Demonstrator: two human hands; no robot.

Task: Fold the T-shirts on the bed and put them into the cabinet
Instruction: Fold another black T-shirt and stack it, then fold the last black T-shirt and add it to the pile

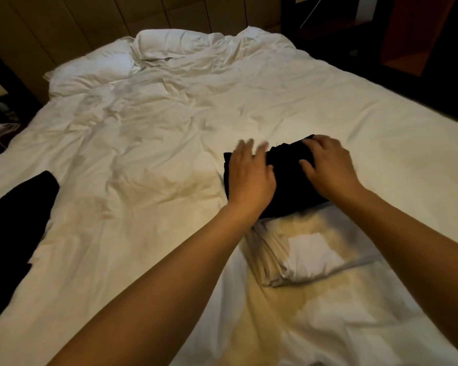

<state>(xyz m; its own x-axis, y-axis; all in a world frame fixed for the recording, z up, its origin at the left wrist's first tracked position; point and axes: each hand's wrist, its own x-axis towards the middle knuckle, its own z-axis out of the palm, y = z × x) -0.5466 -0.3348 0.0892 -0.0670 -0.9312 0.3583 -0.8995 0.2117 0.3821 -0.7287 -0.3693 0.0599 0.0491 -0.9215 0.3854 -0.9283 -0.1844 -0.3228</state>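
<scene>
L hand point(250, 178) + R hand point(328, 167) flat on folded black T-shirt point(288, 180) | white bed point(169, 128)

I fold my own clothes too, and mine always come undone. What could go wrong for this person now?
The folded black T-shirt lies on a wrinkled white duvet, so the soft, bumpy surface may let its folds slip when lifted. The left hand lies flat and the right hand has curled fingers, so an uneven lift might open it. The other black garment hangs at the bed's edge and could slide off.
</scene>
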